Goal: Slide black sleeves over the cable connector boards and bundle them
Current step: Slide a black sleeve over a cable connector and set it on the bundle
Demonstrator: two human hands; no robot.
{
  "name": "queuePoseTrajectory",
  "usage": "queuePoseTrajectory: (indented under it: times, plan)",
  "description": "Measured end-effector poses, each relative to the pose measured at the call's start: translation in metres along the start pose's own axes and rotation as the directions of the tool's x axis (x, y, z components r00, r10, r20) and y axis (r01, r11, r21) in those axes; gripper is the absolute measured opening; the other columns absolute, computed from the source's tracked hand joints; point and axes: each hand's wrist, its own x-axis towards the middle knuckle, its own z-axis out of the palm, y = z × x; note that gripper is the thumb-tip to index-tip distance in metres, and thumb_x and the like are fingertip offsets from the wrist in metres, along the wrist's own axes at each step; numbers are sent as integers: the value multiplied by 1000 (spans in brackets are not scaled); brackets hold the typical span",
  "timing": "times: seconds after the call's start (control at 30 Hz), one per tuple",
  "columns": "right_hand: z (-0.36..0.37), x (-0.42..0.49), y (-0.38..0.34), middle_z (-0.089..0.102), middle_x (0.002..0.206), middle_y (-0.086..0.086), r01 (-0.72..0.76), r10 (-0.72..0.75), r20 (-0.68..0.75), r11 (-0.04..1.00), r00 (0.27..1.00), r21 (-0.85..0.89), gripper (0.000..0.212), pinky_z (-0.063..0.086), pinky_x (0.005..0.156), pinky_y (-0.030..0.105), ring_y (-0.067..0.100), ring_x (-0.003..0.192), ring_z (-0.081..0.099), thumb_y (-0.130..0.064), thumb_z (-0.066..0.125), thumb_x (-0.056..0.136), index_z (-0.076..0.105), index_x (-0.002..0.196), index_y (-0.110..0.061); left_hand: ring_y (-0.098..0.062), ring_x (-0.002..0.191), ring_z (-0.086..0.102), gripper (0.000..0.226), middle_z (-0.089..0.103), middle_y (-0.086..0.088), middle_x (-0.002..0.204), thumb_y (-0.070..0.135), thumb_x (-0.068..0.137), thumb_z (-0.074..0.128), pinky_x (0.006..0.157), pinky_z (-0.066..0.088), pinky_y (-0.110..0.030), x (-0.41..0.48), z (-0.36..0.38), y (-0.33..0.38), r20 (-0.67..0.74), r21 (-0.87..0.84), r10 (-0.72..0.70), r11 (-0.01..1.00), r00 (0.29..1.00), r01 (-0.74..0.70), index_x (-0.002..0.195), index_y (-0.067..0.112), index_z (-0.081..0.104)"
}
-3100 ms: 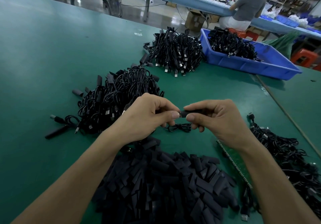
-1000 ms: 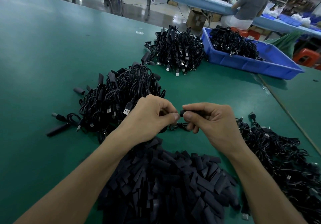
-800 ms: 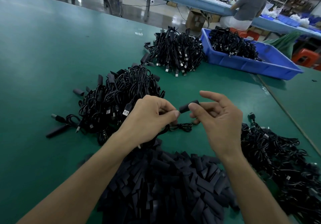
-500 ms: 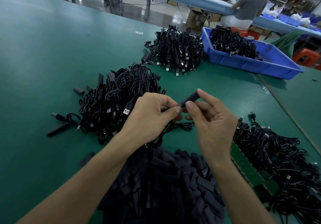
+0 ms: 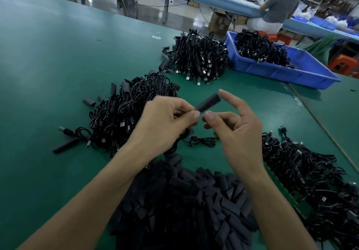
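Black sleeve (image 5: 208,102) juts between the hands (image 5: 165,125) (image 5: 238,133), left pinching.

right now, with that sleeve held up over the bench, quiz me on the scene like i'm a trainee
1. True or false: the blue bin holds black cables.
2. Which hand pinches the raised black sleeve? A) left B) right C) neither
3. Fill in: the pile of loose sleeves lies ____ to the person than the blue bin does.

Key
1. True.
2. A: the left hand pinches its near end. The right hand is open, with its index finger straight and off the sleeve.
3. nearer
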Motion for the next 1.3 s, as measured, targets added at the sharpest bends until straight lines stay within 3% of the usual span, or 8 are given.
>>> queuePoseTrajectory:
  times: [0.1, 0.2, 0.33, 0.57, 0.73, 0.9, 1.03, 1.3]
  plan:
    - [-7, 5, 16, 76, 80, -9, -68, 74, 34, 984, 997, -165, 34, 57, 75, 20, 4, 76, 72, -20, 71, 92, 61, 121, -34, -6, 63, 70, 7, 74, 18, 72, 34, 85, 73, 60, 58, -22, 7, -25, -1, -157, 32, 15, 999, 988, -10, 79, 33, 72]
    - [-8, 4, 36, 65, 87, -26, -64, 195, 220, 869, 956, -491, 32, 55, 91, 21, -10, 84, 65, -15, 74, 90, 68, 118, -28, 5, 59, 66, 14, 72, 18, 65, 38, 84, 75, 61, 47, -14, 14, -53, -11, -358, 132, 14, 991, 934, 36, 71, 35, 71]
    - [10, 1, 51, 62, 116, -15, 112, 218, 386, 731, 897, -673, 31, 42, 105, 28, 9, 116, 53, -30, 71, 92, 65, 122, -29, 8, 57, 60, 21, 60, 24, 60, 38, 83, 74, 61, 42, -13, 18, -69, -25, -478, 318, -22, 928, 878, 196, 66, 36, 63]
    - [27, 1, 58, 64, 104, -6, 253, 145, 366, 496, 919, -831, 21, 35, 88, 33, 20, 104, 50, -28, 57, 98, 69, 116, -29, -25, 88, 65, 16, 60, 10, 83, 25, 93, 71, 89, 54, -50, 19, -63, -37, -499, 348, -71, 897, 864, 274, 99, 21, 56]
    - [8, 3, 43, 67, 98, -9, 153, 7, 212, 673, 977, -723, 12, 47, 93, 40, 18, 99, 58, -19, 63, 96, 71, 105, -17, -24, 85, 63, 13, 56, 4, 104, 25, 97, 64, 82, 54, -48, 17, -59, -34, -544, 449, 78, 868, 836, 211, 107, 21, 58]
    - [-1, 13, -1, 65, 83, -21, 147, -135, 60, 906, 989, -396, 16, 48, 77, 15, 2, 83, 62, -18, 70, 92, 66, 94, -34, 6, 66, 61, 6, 62, 18, 73, 30, 95, 66, 63, 46, -6, 11, -36, -7, -332, 290, 214, 950, 919, -117, 91, 26, 66]
    - [2, 19, -25, 73, 85, -17, 203, -156, 225, 958, 962, -203, 22, 47, 71, 10, 0, 79, 68, -10, 73, 89, 72, 95, -31, -8, 68, 68, 22, 73, 10, 76, 52, 92, 59, 55, 53, -22, 3, -14, 8, -86, 43, 137, 990, 987, -134, 92, 35, 73]
    - [-4, 14, -18, 74, 83, -17, 143, -49, 314, 949, 948, -283, 15, 50, 69, 11, 0, 77, 68, -23, 79, 84, 76, 97, -29, -8, 58, 59, 19, 65, 7, 65, 30, 95, 68, 56, 50, -24, 2, -2, 1, -167, 44, 133, 991, 977, -128, 79, 21, 67]
